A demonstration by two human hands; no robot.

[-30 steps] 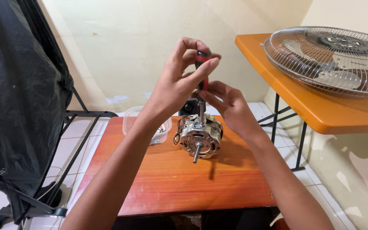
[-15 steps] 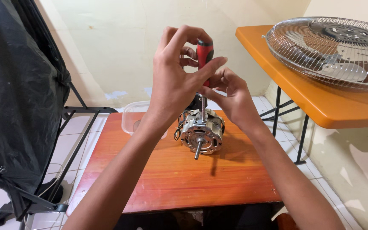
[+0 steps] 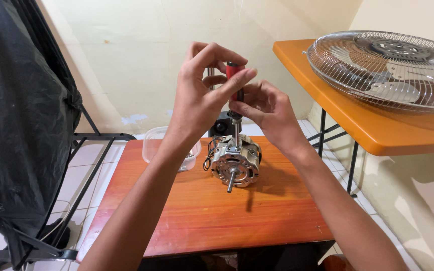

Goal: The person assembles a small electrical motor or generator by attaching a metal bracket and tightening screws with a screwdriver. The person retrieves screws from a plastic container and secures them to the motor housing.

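Stood upright on the round silver fan motor (image 3: 235, 161) at table centre: red-and-black-handled screwdriver (image 3: 235, 90). Pinched at twelve o'clock by left hand (image 3: 200, 98), steadied lower by right hand (image 3: 268, 111). Likely risk: tip slipped off screw, motor tipped, if pressed off-axis.

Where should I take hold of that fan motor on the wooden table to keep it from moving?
Probably by the round metal body of the fan motor, one hand coming from its right flank. The shaft juts toward the viewer, wires bunch on its left, and the screwdriver stands upright on its top, so the right side is free.
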